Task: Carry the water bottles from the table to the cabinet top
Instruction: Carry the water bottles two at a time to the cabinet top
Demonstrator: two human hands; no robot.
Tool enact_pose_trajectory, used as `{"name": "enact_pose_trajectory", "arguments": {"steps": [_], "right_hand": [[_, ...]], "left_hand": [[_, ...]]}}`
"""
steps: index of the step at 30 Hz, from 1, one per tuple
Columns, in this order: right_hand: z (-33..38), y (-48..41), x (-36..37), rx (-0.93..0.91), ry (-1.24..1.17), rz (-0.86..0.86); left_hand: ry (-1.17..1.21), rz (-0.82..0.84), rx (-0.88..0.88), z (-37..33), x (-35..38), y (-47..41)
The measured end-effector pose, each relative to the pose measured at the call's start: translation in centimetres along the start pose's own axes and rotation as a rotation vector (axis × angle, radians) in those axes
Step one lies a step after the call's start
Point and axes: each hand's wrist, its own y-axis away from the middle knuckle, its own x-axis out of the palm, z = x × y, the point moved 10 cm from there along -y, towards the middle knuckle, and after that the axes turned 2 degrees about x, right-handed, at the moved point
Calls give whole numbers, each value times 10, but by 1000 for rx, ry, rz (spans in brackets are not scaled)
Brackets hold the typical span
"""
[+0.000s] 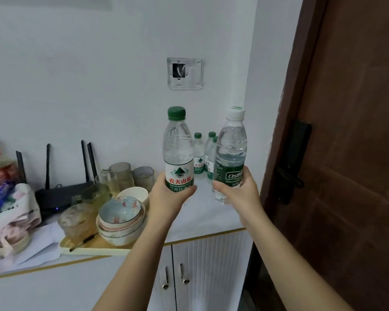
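**A:** How far along is the carrying?

**B:** Partway, I'd judge. Three bottles (198,154) already stand on the cabinet top (202,216), beyond the fingertips and in the gap between the two hands, close to the wall (121,86). One of them is half hidden, so there may be more behind it. Two others are in the hands and not yet set down.

**A:** Which hand has which?

**B:** The left hand (166,198) holds the green-capped bottle (178,149). The right hand (240,191) holds the white-capped bottle (231,149). Both bottles are upright, the right one leaning a touch toward the left.

**A:** And how do the hands lie?

**B:** Both arms reach forward over the cabinet's front edge. Each hand is wrapped round the lower part of its bottle, across the label, with the thumb on the inner side.

**A:** Is either bottle down?

**B:** The green-capped one looks to be held above the surface. The base of the white-capped one shows below the right hand, low over the top. I cannot tell whether it touches.

**A:** So what is left?

**B:** Lowering these two onto the white surface under the hands, probably next to the three. The table is out of view, so I cannot say how many bottles wait there.

**A:** Anything close by?

**B:** A stack of bowls (121,218) on a tray (94,248) sits just left of the left hand. A door (346,153) stands right of the right hand.
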Motion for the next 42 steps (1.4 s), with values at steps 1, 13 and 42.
{"name": "enact_pose_trajectory", "arguments": {"steps": [1, 13, 42], "right_hand": [[-9, -6, 3, 11, 6, -4], [-136, -77, 27, 162, 151, 71], [-241, -180, 44, 63, 401, 188]], "left_hand": [[10, 11, -11, 8, 5, -6], [-89, 58, -183, 123, 77, -56], [-399, -78, -212, 196, 128, -124]]}}
